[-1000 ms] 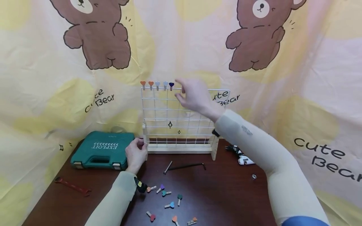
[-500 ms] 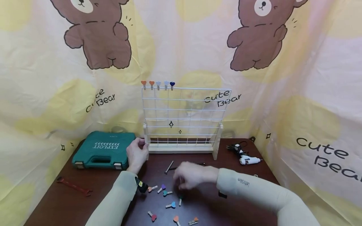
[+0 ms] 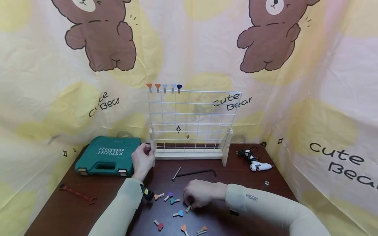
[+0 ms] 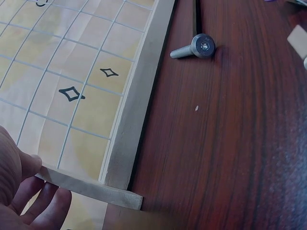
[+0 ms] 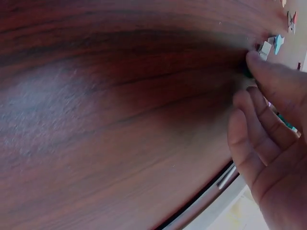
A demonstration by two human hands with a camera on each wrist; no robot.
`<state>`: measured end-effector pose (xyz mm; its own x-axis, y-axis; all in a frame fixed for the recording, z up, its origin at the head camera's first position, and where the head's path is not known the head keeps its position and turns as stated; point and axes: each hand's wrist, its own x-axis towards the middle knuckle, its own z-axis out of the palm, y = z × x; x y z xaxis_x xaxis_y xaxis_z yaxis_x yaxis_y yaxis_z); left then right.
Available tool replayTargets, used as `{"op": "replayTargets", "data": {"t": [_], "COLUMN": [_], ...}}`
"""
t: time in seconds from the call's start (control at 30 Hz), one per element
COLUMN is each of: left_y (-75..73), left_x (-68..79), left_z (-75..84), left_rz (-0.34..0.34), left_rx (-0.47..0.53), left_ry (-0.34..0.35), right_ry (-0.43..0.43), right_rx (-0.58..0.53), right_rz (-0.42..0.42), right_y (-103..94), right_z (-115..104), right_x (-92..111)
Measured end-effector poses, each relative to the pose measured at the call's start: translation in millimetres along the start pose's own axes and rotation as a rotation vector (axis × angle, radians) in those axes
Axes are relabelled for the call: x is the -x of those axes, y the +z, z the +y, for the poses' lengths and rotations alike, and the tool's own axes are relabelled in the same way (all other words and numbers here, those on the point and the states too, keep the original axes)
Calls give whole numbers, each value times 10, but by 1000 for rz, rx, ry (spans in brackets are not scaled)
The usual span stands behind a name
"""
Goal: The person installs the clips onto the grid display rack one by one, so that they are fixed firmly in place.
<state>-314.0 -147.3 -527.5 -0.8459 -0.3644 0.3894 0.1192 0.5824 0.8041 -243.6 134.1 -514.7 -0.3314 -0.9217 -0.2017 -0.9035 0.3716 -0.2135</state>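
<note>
My left hand [image 3: 142, 161] grips the left wooden upright of a white wire grid rack [image 3: 189, 155]; in the left wrist view the thumb lies on one side of the upright [image 4: 91, 187], fingers on the other. At the table my right hand [image 3: 199, 193] pinches a small wooden clothespin [image 3: 188, 208] with a dark green heart, mostly hidden by the fingers. The thumb covers part of it in the right wrist view, where its pale wooden end [image 5: 265, 50] shows. Along the grid's top wire stand clipped clothespins: two orange hearts [image 3: 149, 86], two pale blue [image 3: 164, 86], one dark blue [image 3: 179, 87].
Several more heart clothespins lie in front, including a blue one [image 3: 180, 213], a red one [image 3: 160, 226] and an orange one [image 3: 184, 227]. A bolt [image 3: 176, 174] and hex key [image 3: 196, 172] lie before the rack. Around are a green case [image 3: 109, 154], wrench [image 3: 77, 194] and glue gun [image 3: 260, 167].
My right hand has come down from beside the rack's top wire to the table and taken hold of the green clothespin, which has turned slightly. The left hand has stayed on the upright.
</note>
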Motion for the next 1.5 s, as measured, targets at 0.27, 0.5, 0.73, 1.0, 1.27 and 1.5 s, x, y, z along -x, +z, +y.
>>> {"op": "replayTargets", "data": {"t": [0.27,0.5,0.73,1.0,1.27,1.5], "left_y": [2,-10,-16,-21,-7,14], "left_x": [-8,-8,-26,-31,-18,-15], "left_z": [-7,-19,-37,-30,-34,-35], "left_rz": [12,19,17,20,21,11], "left_rx": [-1,-3,-4,5,7,5], "left_ry": [14,22,23,25,22,20], "right_ry": [78,63,161,339,387,437], "right_rx": [-169,-264,-147,-106,-68,11], "right_rz": [79,290,649,921,908,984], "right_y": [-235,-1090,-2237,-3240,-3321,-3130], "right_z": [125,247,351,450,537,468], "right_x": [91,180,197,103,-89,-12]}}
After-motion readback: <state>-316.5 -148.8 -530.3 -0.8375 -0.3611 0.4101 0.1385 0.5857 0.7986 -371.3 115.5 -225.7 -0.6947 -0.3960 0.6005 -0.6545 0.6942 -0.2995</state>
